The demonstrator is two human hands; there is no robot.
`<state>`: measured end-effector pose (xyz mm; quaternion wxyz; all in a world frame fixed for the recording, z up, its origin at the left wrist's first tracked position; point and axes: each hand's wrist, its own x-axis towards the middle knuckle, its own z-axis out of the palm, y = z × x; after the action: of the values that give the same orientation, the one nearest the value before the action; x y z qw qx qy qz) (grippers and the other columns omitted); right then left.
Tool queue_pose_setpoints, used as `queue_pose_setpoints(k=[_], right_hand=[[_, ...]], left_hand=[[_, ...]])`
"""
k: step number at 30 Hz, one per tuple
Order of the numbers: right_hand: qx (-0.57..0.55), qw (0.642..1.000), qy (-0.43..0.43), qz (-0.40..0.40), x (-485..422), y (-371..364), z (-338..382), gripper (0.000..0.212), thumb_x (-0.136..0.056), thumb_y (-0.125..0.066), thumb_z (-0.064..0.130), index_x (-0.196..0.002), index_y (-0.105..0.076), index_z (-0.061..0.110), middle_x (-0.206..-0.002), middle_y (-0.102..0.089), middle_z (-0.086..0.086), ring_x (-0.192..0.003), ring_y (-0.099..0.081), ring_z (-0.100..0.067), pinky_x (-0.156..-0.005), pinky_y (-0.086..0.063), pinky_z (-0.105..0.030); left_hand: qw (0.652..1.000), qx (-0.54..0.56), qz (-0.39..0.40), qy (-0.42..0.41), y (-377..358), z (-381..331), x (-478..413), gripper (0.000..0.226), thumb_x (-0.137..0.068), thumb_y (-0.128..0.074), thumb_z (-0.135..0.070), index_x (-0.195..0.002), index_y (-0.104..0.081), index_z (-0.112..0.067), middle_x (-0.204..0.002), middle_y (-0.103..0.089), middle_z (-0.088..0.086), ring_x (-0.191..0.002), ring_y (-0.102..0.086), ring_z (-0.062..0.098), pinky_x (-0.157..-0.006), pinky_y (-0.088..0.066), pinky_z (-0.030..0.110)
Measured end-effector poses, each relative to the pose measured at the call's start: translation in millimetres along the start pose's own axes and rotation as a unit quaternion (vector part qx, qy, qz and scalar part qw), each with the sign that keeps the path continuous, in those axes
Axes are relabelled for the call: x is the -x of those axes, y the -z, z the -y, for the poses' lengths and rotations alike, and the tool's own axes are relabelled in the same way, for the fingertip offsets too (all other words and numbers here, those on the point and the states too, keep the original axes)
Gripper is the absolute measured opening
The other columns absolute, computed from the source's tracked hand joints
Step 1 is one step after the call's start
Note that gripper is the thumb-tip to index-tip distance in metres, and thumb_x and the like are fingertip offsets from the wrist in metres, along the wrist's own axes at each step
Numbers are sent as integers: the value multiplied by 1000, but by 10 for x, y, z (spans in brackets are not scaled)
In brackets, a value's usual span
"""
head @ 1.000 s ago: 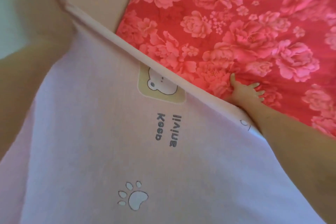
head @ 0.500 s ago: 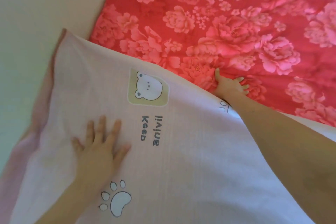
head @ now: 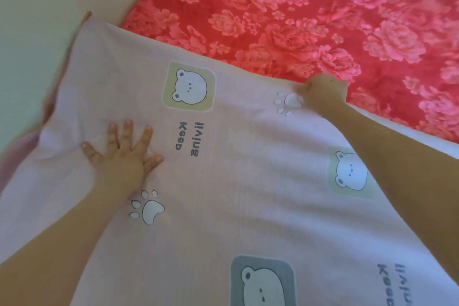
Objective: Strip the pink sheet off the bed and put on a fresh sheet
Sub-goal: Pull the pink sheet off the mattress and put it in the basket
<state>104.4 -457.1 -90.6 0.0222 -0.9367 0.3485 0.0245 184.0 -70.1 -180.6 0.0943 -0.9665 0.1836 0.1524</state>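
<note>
Head view, hands [head: 119,160] [head: 325,92] on pale bear-print sheet [head: 248,181], floral fabric [head: 323,20]

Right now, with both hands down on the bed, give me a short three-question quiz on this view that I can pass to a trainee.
1. True or false: the left hand lies flat on the bear-print sheet, fingers spread.
2. What does the right hand grip? A) the far edge of the bear-print sheet B) a pillow C) nothing
3. Fill in: the red cloth beyond that edge is printed with ____.
Key: 1 true; 2 A; 3 flowers.
</note>
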Motion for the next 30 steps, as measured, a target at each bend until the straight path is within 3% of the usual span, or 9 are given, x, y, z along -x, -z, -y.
queue_pose_setpoints(k=[3,7,11,13,17,20,23,27,30], right_hand=[[57,974,15,-219,82,140,44,27,-93,-43,15,-114,-60,9,-105,-59,-16,-107,-48,-34,-102,-24,-49],[115,979,67,-157,518,129,221,52,-98,-41,35,-147,-25,24,-149,-33,-14,-134,-33,-39,-113,-5,-59],[35,976,189,-106,1542,-175,355,50,-95,-50,31,-143,-39,20,-145,-42,-14,-131,-41,-35,-113,-13,-58],[-11,972,232,-33,2171,-366,407,50,-96,-50,32,-143,-39,21,-146,-41,-14,-132,-40,-35,-111,-20,-58],[86,948,246,181,3256,-839,350,63,-94,-15,53,-150,-21,26,-157,-17,-11,-144,-19,-33,-109,-21,-59],[40,966,193,168,3629,-847,406,62,-88,-32,48,-133,-53,11,-136,-48,-24,-124,-46,-43,-93,-42,-60],[-67,965,185,176,3931,-601,630,45,-93,-41,35,-125,-57,7,-120,-60,-17,-109,-56,-37,-87,-48,-46],[-128,938,288,145,4515,-440,1017,32,-92,-52,18,-120,-61,5,-111,-66,-16,-98,-62,-37,-82,-49,-42],[-162,912,359,111,4827,-388,1465,30,-89,-54,16,-114,-65,5,-102,-68,-13,-84,-65,-36,-69,-52,-41]], left_hand=[[1000,-13,3,6,42,-6,25,71,-87,-10,-71,-145,17,-41,-157,21,0,-144,17,27,-105,-5,71],[998,26,-10,50,81,-84,309,66,-94,-22,-60,-151,-1,-33,-159,6,9,-145,5,35,-107,-8,69],[982,118,-147,23,-187,105,1311,52,-97,-41,-36,-144,-38,-14,-149,-30,26,-137,-24,47,-104,-7,69],[979,126,-150,56,-465,374,1984,53,-93,-40,-36,-139,-45,-10,-143,-39,26,-133,-33,48,-103,-11,69],[982,93,-107,127,-917,986,3222,61,-91,-27,-43,-140,-45,-11,-144,-39,23,-135,-33,42,-106,-14,65],[971,107,-95,189,-1043,1330,3845,61,-92,-26,-42,-139,-44,-8,-144,-40,24,-135,-35,39,-104,-18,65],[956,134,-81,248,-1069,1531,4242,60,-91,-31,-39,-133,-49,-1,-138,-46,26,-128,-42,42,-101,-26,64],[917,162,-72,357,-969,1805,4531,44,-92,-53,-24,-125,-51,5,-121,-53,32,-104,-51,50,-83,-40,60],[902,165,-38,397,-933,2074,4636,42,-92,-55,-28,-117,-55,5,-116,-55,30,-102,-51,46,-83,-40,54]])
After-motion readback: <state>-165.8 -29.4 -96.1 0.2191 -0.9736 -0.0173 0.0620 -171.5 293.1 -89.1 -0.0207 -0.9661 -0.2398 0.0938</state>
